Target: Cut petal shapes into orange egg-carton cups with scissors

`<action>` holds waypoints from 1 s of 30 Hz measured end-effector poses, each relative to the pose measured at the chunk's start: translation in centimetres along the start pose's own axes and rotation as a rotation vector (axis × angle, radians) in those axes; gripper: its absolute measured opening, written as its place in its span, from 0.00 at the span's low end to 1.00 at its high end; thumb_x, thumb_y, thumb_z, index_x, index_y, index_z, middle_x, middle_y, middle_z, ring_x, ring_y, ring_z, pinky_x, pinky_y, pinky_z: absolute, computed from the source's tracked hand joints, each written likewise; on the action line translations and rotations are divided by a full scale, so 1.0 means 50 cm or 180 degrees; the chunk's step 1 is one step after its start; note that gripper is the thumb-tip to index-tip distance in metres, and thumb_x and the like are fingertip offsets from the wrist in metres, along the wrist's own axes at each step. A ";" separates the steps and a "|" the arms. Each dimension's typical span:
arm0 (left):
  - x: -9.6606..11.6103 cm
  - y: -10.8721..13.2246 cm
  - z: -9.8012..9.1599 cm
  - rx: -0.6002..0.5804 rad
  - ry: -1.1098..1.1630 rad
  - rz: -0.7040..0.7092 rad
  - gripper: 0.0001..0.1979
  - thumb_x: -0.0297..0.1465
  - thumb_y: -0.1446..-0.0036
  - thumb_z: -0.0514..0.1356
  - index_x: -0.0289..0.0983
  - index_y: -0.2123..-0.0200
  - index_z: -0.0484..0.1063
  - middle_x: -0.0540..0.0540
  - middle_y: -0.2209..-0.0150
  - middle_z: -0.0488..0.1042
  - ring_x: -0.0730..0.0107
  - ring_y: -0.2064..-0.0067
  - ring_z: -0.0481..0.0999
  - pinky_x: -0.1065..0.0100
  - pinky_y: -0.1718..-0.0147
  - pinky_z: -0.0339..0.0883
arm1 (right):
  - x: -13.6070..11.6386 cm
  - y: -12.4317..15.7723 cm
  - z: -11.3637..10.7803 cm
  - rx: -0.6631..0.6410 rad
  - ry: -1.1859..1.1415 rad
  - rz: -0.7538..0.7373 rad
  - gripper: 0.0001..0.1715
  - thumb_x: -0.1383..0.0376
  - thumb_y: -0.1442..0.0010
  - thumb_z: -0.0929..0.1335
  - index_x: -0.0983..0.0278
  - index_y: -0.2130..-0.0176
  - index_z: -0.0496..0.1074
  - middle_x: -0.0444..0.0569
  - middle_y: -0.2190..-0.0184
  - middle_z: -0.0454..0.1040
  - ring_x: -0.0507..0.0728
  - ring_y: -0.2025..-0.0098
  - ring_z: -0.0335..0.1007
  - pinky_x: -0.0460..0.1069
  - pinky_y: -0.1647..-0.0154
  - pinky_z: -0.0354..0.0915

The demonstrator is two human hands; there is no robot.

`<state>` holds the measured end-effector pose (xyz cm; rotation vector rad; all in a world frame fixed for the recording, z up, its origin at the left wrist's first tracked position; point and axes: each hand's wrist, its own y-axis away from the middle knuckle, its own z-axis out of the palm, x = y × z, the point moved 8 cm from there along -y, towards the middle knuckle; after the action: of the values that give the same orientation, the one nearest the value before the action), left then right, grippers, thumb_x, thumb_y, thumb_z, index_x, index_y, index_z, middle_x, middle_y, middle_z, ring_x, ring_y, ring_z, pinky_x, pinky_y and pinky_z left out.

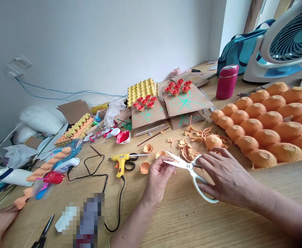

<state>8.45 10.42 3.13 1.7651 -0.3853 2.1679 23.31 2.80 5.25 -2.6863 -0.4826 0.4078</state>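
Our right grip (pixel 222 175) is curled through the handles of the white-handled scissors (pixel 188 166), thumb at the lower loop and fingers at the upper one, with the blades parted. Our left grip (pixel 157 181) is pinched, thumb against fingers, on a small orange piece (pixel 176 160) that lies at the blades; the fingertips hide most of it. Just beyond our left grip, three cut orange cups (pixel 144 167) rest on the wooden surface (pixel 174 220), and past our right grip we have a loose orange cup (pixel 213 142) beside a heap of thin orange scraps (pixel 192 151). Left of the cups lies a yellow glue gun (pixel 121 163), its black cord (pixel 119 210) trailing toward us. To the right spreads a large orange egg tray (pixel 267 132), bumps upward. Farther back, red paper-like flowers (pixel 176 87) sit on cardboard pieces (pixel 189 103) marked in green, near a yellow egg tray (pixel 142 91). Behind the orange tray stand a magenta flask (pixel 227 82) and a white fan (pixel 254 65). At the far left, another person's hand (pixel 1 220) touches an orange strip (pixel 24 198).
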 end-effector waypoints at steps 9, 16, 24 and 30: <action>-0.003 -0.001 0.004 -0.0128 0.0191 -0.0079 0.10 0.34 0.51 0.72 0.36 0.68 0.77 0.49 0.67 0.75 0.77 0.70 0.68 0.72 0.68 0.64 | -0.005 0.002 -0.002 0.0008 -0.0063 -0.0034 0.11 0.56 0.39 0.68 0.61 0.61 0.72 0.50 0.65 0.75 0.63 0.62 0.68 0.61 0.49 0.57; -0.015 0.002 0.009 -0.0184 0.0411 -0.0361 0.12 0.35 0.53 0.73 0.36 0.68 0.78 0.50 0.69 0.75 0.78 0.71 0.67 0.72 0.68 0.62 | -0.010 0.002 0.000 -0.0077 -0.0197 -0.0112 0.12 0.56 0.39 0.67 0.62 0.60 0.70 0.49 0.66 0.74 0.61 0.64 0.68 0.61 0.49 0.57; -0.013 0.010 0.021 -0.0216 0.0463 -0.0495 0.13 0.36 0.54 0.74 0.35 0.69 0.79 0.49 0.70 0.75 0.78 0.72 0.67 0.72 0.69 0.62 | -0.013 0.004 -0.002 0.0012 -0.0217 -0.0180 0.14 0.55 0.40 0.68 0.63 0.59 0.69 0.49 0.66 0.73 0.61 0.63 0.68 0.62 0.48 0.57; -0.010 0.013 0.025 -0.0222 0.0473 -0.0519 0.12 0.36 0.54 0.74 0.35 0.69 0.79 0.49 0.71 0.74 0.77 0.72 0.66 0.71 0.68 0.61 | -0.014 0.005 -0.003 -0.0002 -0.0286 -0.0195 0.14 0.55 0.39 0.67 0.62 0.58 0.68 0.49 0.66 0.72 0.61 0.64 0.68 0.63 0.47 0.56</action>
<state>9.37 9.29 2.87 1.5307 -0.2673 2.1265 22.80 2.27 5.44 -2.6550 -0.5893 0.5125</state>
